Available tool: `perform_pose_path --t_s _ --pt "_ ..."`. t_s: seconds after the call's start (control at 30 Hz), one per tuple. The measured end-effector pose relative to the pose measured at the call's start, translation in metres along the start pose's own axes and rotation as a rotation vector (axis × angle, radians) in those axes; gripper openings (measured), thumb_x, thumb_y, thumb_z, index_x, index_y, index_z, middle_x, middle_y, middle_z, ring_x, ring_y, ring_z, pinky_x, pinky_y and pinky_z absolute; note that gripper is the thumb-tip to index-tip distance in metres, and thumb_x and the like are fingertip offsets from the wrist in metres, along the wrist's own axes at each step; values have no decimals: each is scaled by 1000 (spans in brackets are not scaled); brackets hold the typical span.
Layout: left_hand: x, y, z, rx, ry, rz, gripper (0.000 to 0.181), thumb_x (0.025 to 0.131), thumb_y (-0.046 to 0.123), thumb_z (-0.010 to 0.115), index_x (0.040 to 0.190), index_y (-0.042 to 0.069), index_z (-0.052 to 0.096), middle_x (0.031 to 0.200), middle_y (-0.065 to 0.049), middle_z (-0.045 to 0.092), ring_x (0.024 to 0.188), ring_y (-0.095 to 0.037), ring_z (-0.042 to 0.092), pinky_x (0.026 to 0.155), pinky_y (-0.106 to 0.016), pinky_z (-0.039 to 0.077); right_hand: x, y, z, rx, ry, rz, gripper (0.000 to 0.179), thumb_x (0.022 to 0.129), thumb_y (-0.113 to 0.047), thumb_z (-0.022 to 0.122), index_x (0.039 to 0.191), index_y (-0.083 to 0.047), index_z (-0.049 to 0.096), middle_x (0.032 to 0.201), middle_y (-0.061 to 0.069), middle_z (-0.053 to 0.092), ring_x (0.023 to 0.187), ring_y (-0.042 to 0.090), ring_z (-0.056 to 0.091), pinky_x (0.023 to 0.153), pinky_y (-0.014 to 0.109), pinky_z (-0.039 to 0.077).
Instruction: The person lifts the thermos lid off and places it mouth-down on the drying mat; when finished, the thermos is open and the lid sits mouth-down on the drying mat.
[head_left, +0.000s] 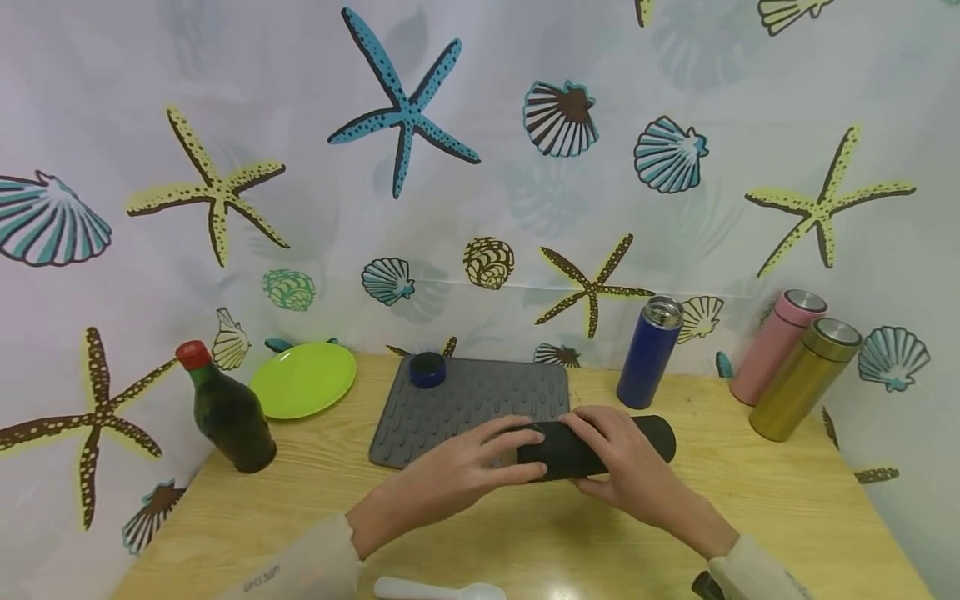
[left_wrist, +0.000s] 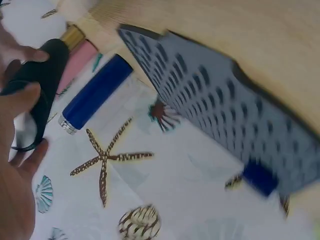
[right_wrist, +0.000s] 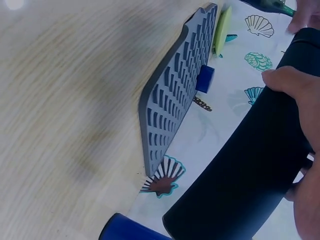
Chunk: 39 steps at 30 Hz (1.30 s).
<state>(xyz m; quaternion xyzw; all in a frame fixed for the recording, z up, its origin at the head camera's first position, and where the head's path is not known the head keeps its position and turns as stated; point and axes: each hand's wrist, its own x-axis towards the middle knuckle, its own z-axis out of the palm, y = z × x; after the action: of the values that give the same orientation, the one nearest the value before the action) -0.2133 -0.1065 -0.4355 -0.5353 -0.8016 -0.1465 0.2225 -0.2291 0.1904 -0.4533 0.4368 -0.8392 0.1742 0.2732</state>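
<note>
- Shell-print cloth backs the wooden table I watch remotely.
- Black flask, raised sideways near the grey mat: I see the left hand gripping one end, the right hand round its body, presumably for steadiness.
- Blue cap on the mat, probably kept handy for the bare-necked blue bottle.

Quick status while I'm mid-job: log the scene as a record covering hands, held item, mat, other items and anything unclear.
Left hand: grips left end of black bottle
Right hand: grips same bottle further right
Held item: one black bottle, on its side
Mat: gray, blue cap at its far left corner
Back right: blue bottle, bare metal top; pink bottle; gold bottle; all standing
Left side: green bottle, red cap, standing; green plate beside it
Near edge: white spoon
Unclear: dark object beside right sleeve
</note>
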Motion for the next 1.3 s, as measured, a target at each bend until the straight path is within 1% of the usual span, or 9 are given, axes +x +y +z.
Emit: perform_pose_path --t_s 0.13,0.2,0.33,0.47,0.6,0.77,0.9,1.1,1.3 --pt "8 15 2 -389 31 -405 55 97 35 78 143 16 54 136 -6 58 103 -13 65 81 -26 60 -2 -1 -2 -17 16 -5 92 63 -20 103 142 -6 58 131 13 61 116 31 60 94 55 55" --pt "10 20 3 -491 53 -578 58 99 44 73 144 14 52 127 -3 60 90 -10 62 75 -28 59 -1 -2 -2 -24 23 -9 92 62 -20 103 142 -6 59 130 13 61 116 31 60 95 55 54" --pt "9 22 4 -503 66 -692 57 100 46 70 144 15 53 126 -1 62 88 -10 61 75 -29 59 2 -2 1 -29 17 -14 92 63 -21 103 143 -7 58 130 13 61 116 30 60 96 55 54" --pt "4 20 7 -438 70 -562 74 96 42 78 155 21 40 155 -5 44 115 -18 65 90 -36 60 2 -2 4 -29 13 -16 92 64 -23 102 143 -6 57 129 13 61 115 30 61 94 54 55" --pt "-3 14 9 -244 75 -292 97 82 38 91 160 29 33 169 -11 19 146 -37 46 102 -49 57 2 0 6 -25 16 8 91 64 -23 102 142 -5 58 130 15 61 116 32 60 94 54 55" --pt "-12 2 10 107 60 0 94 78 27 95 155 36 42 165 -12 27 154 -43 29 111 -52 50 3 1 6 -15 11 32 91 64 -23 103 141 -4 59 131 16 61 117 33 61 95 55 56" --pt "-16 -5 12 230 44 114 96 79 13 93 157 36 42 162 -10 33 153 -40 33 119 -50 42 2 1 6 -7 12 19 91 63 -21 103 141 -4 59 130 16 61 116 33 61 95 55 55" --pt "-14 -10 11 224 53 147 86 82 4 89 154 30 49 159 -7 42 148 -35 43 112 -41 49 3 -1 7 -6 17 -8 91 64 -21 103 142 -4 58 130 15 61 115 31 61 93 53 55" --pt "-3 -1 8 -90 104 -107 63 90 25 86 143 15 54 145 -10 54 122 -23 65 94 -28 59 -1 0 6 -5 42 -6 91 62 -19 103 141 -5 60 129 14 62 114 30 61 92 54 55"
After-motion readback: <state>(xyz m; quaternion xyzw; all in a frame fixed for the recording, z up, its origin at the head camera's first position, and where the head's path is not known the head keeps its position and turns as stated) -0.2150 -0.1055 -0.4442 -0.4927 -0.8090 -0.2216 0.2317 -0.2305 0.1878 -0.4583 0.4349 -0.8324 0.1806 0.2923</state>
